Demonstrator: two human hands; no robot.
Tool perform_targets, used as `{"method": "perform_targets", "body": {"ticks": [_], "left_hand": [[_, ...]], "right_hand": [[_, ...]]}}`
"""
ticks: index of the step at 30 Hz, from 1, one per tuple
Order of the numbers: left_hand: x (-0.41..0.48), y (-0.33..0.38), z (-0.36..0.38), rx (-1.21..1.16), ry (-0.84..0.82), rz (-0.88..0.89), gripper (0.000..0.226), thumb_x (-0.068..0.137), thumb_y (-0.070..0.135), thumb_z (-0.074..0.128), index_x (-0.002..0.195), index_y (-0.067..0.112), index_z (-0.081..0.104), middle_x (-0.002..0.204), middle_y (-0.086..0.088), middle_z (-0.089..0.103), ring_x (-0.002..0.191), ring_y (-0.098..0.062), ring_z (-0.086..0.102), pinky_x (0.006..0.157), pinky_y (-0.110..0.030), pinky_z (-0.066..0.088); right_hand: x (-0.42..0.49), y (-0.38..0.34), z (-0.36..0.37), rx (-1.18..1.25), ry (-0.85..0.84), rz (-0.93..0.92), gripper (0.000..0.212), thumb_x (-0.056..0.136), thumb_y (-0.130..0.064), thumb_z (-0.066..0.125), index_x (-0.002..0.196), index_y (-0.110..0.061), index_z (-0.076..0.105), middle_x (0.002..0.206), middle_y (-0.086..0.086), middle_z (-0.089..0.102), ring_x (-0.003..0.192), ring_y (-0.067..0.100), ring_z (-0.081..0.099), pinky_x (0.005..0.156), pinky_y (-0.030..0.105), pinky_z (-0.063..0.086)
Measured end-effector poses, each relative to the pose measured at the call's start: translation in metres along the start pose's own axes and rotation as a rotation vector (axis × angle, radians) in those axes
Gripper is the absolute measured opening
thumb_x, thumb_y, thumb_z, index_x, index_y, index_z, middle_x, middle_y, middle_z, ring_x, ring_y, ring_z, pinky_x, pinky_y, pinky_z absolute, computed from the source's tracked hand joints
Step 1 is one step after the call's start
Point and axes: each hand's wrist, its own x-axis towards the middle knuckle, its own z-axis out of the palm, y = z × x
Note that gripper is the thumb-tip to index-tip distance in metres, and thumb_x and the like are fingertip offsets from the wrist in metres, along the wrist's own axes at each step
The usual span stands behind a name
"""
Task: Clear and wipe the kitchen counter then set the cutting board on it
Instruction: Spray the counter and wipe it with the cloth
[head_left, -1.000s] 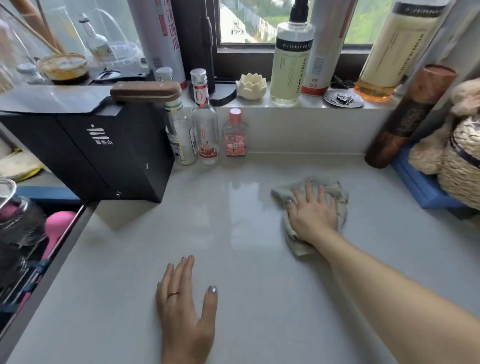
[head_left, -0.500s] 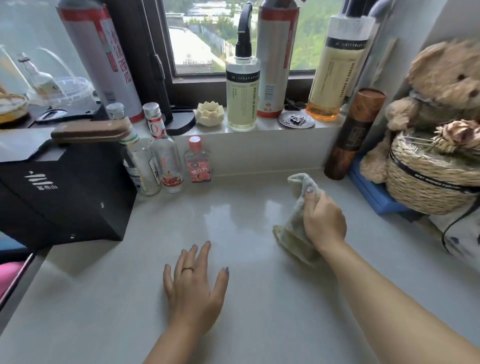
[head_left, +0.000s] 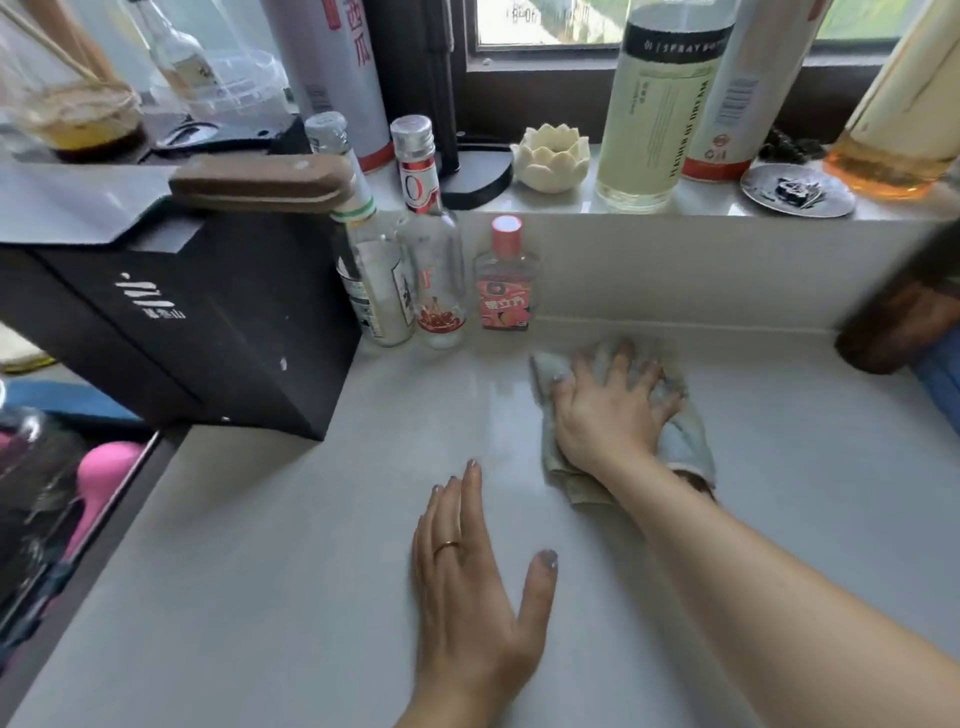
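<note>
Grey cloth (head_left: 685, 447) under flat right hand (head_left: 608, 415) on bench (head_left: 311, 571); left hand (head_left: 478, 587) flat, empty; far bottle (head_left: 654, 104) reads "SPRAY BOTTLE".

On the surface (head_left: 291, 545), the box (head_left: 197, 322) sits at the far left corner. Just right of it, against the back wall, three bottles stand in a row: one (head_left: 371, 280) beside the box, the next (head_left: 434, 280) touching it, the small bottle (head_left: 505, 283) slightly apart. The cloth (head_left: 685, 441) lies near the back edge, right of centre, under the right hand (head_left: 608, 415). The left hand (head_left: 478, 597) rests flat nearer the front edge. Behind, the windowsill (head_left: 701, 205) carries the spray bottle (head_left: 654, 104).
</note>
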Motion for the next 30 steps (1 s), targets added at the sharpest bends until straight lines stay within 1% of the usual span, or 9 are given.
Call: {"method": "perform_targets", "body": {"ticks": [5,8,14,17,19,20,22,25,30], "left_hand": [[0.000,-0.002,-0.004,-0.220,0.190,-0.003,0.073,0.081,0.069,0.019,0.135,0.021,0.014,0.145,-0.014,0.024,0.135,-0.014,0.017,0.110,-0.013,0.010],[0.000,-0.003,-0.005,-0.278,0.251,-0.015,0.072,0.082,0.068,0.020,0.137,0.023,0.014,0.141,-0.022,0.027,0.132,-0.016,0.023,0.109,-0.011,0.015],[-0.001,-0.003,-0.006,-0.313,0.322,-0.014,0.072,0.083,0.067,0.021,0.136,0.018,0.018,0.139,-0.022,0.021,0.131,-0.016,0.022,0.110,-0.016,0.017],[-0.001,0.002,-0.013,-0.404,0.412,-0.036,0.064,0.081,0.067,0.027,0.132,0.028,0.024,0.138,-0.009,0.022,0.131,-0.014,0.025,0.109,-0.017,0.023],[-0.002,0.003,-0.017,-0.425,0.447,-0.030,0.064,0.081,0.067,0.030,0.130,0.027,0.027,0.136,-0.003,0.025,0.130,-0.007,0.027,0.108,-0.014,0.023],[-0.001,0.004,-0.018,-0.418,0.444,-0.023,0.061,0.081,0.064,0.033,0.129,0.027,0.029,0.135,-0.001,0.025,0.130,-0.009,0.027,0.109,-0.017,0.023],[0.001,0.004,-0.023,-0.370,0.405,-0.061,0.055,0.076,0.053,0.042,0.127,0.034,0.029,0.134,-0.002,0.030,0.128,-0.019,0.030,0.111,-0.036,0.025],[0.010,-0.002,-0.037,-0.206,0.341,-0.224,0.080,0.064,0.049,0.046,0.134,0.016,0.029,0.131,-0.011,0.041,0.123,-0.029,0.039,0.105,-0.059,0.030],[-0.005,-0.028,-0.070,-0.143,0.234,-0.317,0.086,0.059,0.054,0.047,0.130,0.007,0.039,0.129,-0.018,0.049,0.120,-0.033,0.047,0.103,-0.050,0.036]], "right_hand": [[-0.033,-0.077,0.028,0.045,-0.109,-0.294,0.052,0.094,-0.045,0.019,0.143,-0.026,0.021,0.158,0.013,-0.003,0.141,0.042,-0.012,0.108,0.066,-0.007],[-0.035,-0.108,0.035,0.045,-0.165,-0.417,0.052,0.095,-0.044,0.019,0.143,-0.025,0.023,0.158,0.013,-0.002,0.141,0.043,-0.012,0.108,0.065,-0.008],[-0.042,-0.104,0.027,-0.001,-0.180,-0.679,0.049,0.097,-0.040,0.021,0.141,-0.021,0.029,0.158,0.010,0.008,0.142,0.040,-0.003,0.112,0.059,0.000],[-0.053,-0.092,0.025,0.046,-0.195,-0.910,0.045,0.098,-0.036,0.026,0.136,-0.016,0.040,0.155,0.008,0.021,0.143,0.036,0.008,0.113,0.052,0.008],[-0.046,-0.095,0.021,0.055,-0.226,-0.957,0.044,0.098,-0.035,0.029,0.133,-0.013,0.044,0.154,0.007,0.026,0.142,0.034,0.013,0.115,0.050,0.012],[-0.039,-0.101,0.019,0.042,-0.228,-0.959,0.044,0.098,-0.035,0.029,0.133,-0.012,0.043,0.154,0.007,0.027,0.142,0.034,0.015,0.115,0.049,0.014],[-0.028,-0.116,0.018,0.021,-0.249,-0.940,0.045,0.097,-0.036,0.030,0.135,-0.013,0.040,0.155,0.005,0.024,0.142,0.034,0.014,0.115,0.049,0.014],[-0.021,-0.128,0.023,-0.018,-0.298,-0.912,0.050,0.093,-0.046,0.036,0.138,-0.025,0.034,0.157,-0.001,0.017,0.143,0.033,0.006,0.115,0.052,0.010],[-0.052,-0.083,0.019,-0.064,-0.231,-1.021,0.059,0.085,-0.052,0.050,0.138,-0.032,0.035,0.156,-0.004,0.021,0.144,0.027,0.010,0.117,0.043,0.011]]}}
